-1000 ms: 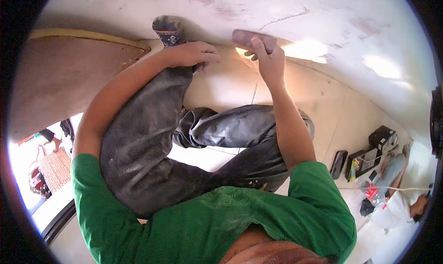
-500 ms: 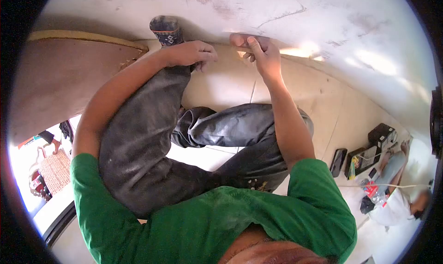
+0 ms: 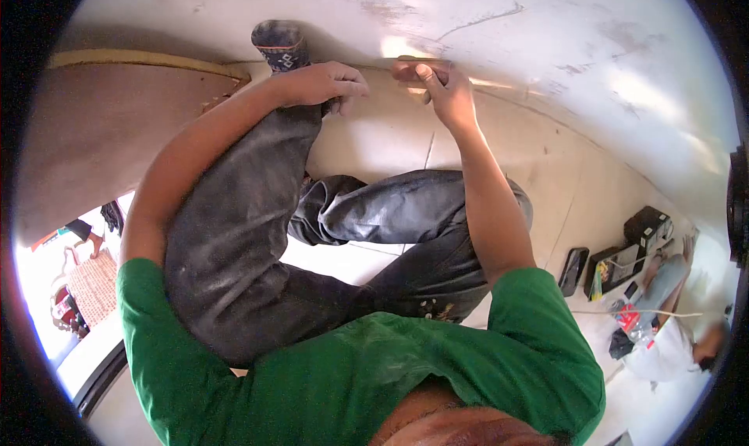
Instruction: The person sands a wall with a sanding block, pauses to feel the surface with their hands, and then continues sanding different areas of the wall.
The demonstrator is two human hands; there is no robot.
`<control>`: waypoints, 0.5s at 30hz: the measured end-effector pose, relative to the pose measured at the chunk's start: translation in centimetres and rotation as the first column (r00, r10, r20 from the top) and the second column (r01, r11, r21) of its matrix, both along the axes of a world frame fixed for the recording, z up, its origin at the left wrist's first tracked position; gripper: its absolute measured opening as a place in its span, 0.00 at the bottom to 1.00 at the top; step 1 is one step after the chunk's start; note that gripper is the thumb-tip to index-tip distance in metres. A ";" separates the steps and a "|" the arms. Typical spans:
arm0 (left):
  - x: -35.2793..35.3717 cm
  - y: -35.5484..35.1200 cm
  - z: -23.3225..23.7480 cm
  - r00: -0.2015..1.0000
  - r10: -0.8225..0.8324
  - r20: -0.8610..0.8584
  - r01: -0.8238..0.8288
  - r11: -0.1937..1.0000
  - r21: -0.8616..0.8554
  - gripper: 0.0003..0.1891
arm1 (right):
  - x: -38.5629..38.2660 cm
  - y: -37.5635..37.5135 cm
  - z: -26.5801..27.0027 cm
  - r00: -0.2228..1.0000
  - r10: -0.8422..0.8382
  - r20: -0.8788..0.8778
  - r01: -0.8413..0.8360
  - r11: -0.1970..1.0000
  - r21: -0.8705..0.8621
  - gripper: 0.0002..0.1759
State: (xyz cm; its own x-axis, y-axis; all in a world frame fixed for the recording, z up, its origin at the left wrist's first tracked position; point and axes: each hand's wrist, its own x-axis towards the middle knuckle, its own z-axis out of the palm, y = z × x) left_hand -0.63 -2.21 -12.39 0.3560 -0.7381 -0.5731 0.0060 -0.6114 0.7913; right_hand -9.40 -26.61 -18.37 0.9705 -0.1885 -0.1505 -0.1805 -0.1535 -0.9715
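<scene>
My right hand (image 3: pixel 443 93) is closed around a putty knife (image 3: pixel 433 65), a flat tool with a wide, shiny, reddish-looking blade. Thumb on top, it holds the blade's long edge at the foot of the white wall (image 3: pixel 530 44), just above the floor. A short stub of what looks like its handle shows below my fingers. My left hand (image 3: pixel 341 86) hangs loosely over my bent left knee. Its fingers droop apart, dusty at the tips, and nothing shows in them.
A brown panel (image 3: pixel 109 126) with a yellowish edge stands at left. On the tiled floor (image 3: pixel 538 153) to the right lie a phone (image 3: pixel 573 270), a black tray (image 3: pixel 612 270), a black box (image 3: pixel 647 226) and a plastic bottle (image 3: pixel 641 329). Another person (image 3: pixel 663 352) sits beyond them.
The putty knife has turned slightly in my right hand, so more of its blade shows. A bright patch of light now falls on the wall above it. My left hand has barely moved.
</scene>
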 end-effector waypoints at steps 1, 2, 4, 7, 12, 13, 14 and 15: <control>-0.2 -0.1 0.2 1.000 0.015 -0.016 -0.015 1.000 0.017 0.17 | -0.1 -0.2 0.3 1.000 -0.017 0.010 0.017 1.000 0.004 0.27; -0.2 -0.3 0.4 1.000 0.009 0.008 -0.010 0.999 0.031 0.17 | 0.0 -0.6 0.9 0.999 -0.031 0.028 0.031 1.000 0.007 0.27; -0.4 -0.3 0.4 0.999 0.011 0.047 -0.014 0.998 0.066 0.17 | 0.0 -0.6 3.1 0.998 -0.044 0.053 0.043 0.999 0.019 0.27; -0.2 -0.1 0.4 1.000 0.018 -0.019 -0.018 1.000 -0.007 0.17 | -0.1 -0.1 0.1 1.000 0.002 0.012 -0.002 1.000 -0.030 0.25; -0.2 -0.4 0.6 1.000 0.024 -0.019 -0.023 0.999 0.026 0.16 | -0.3 0.5 2.8 0.982 -0.103 0.159 0.101 0.995 0.022 0.24; -0.3 -0.3 0.4 1.000 0.028 -0.013 -0.028 0.999 0.036 0.16 | -0.1 0.4 3.7 0.987 -0.052 0.153 0.048 0.998 0.031 0.24; -0.4 -0.1 0.4 0.999 0.030 -0.013 -0.030 0.999 0.024 0.16 | 0.0 0.2 4.6 0.990 0.000 0.141 -0.006 0.999 0.041 0.24; -0.4 -0.1 0.5 0.999 0.026 -0.019 -0.026 1.000 0.013 0.16 | -0.4 0.0 4.8 0.991 0.046 0.123 -0.053 0.997 0.053 0.25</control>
